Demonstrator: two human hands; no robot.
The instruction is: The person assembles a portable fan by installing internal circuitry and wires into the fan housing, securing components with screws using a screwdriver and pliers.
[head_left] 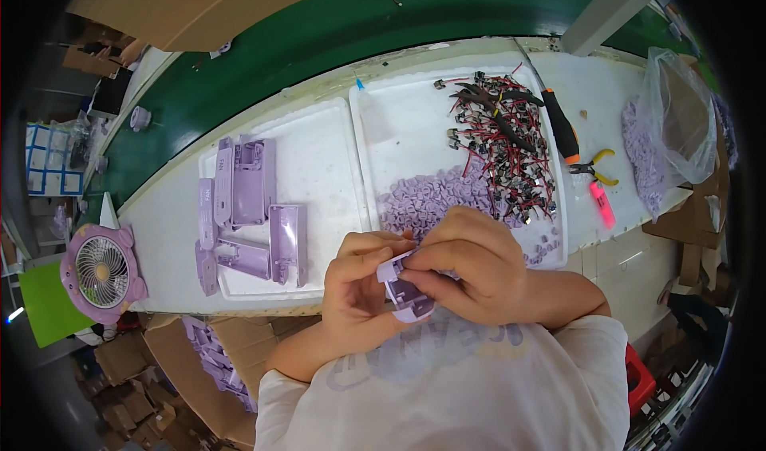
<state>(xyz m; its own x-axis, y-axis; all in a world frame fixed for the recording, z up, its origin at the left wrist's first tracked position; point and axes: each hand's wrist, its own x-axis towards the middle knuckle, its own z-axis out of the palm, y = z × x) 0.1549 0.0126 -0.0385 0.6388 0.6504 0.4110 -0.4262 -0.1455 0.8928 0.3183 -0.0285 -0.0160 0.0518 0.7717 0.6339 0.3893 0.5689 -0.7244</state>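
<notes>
My left hand (361, 291) is wrapped round a purple plastic housing (408, 298), held tilted in front of my chest with its hollow side showing. The fingers of my right hand (472, 263) are pinched at the upper inside of that housing; whatever small part they hold, if any, is hidden. Just beyond my hands lies a heap of small purple plastic pieces (435, 198) in a white tray (391, 152). Behind it in the same tray is a pile of small parts with red and black wires (511, 160), with black-handled pliers (499, 116) lying on top.
A second white tray (319, 144) at left holds several purple housings (289, 243). A purple fan (101, 271) stands far left. At right lie a black-and-orange screwdriver (561, 128), yellow-handled cutters (597, 168), a pink marker (602, 205) and a plastic bag (678, 116). A cardboard box (175, 367) sits below left.
</notes>
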